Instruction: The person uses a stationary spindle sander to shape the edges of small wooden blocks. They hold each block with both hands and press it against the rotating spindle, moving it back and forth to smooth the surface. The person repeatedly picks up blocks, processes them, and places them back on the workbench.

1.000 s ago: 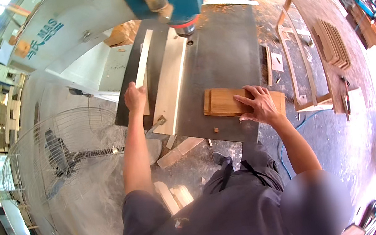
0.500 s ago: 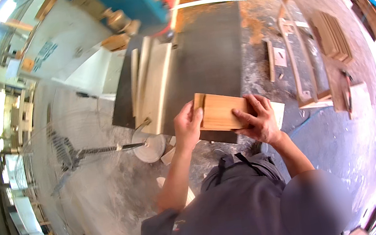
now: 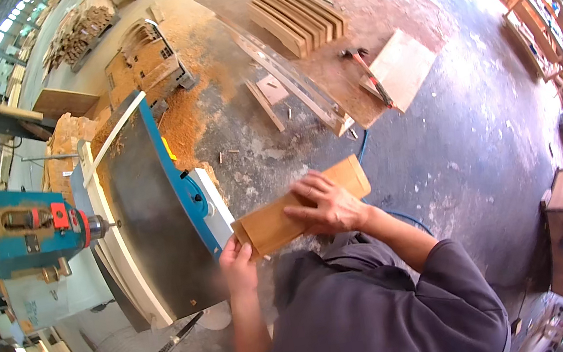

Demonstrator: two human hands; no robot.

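Between both hands, tan wooden board (image 3: pixel 300 206)

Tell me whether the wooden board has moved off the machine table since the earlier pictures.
Yes. The wooden board earlier lay on the dark machine table; now both hands hold it beyond the table's edge, over the floor.

The stack of boards (image 3: pixel 300 206) is between the two hands: the left hand (image 3: pixel 238 267) at its near-left end, the right hand (image 3: pixel 325 204) on top. The machine table (image 3: pixel 150 216) is left of it. Slats (image 3: pixel 299 18) lie on the floor (image 3: pixel 477 134) far ahead.
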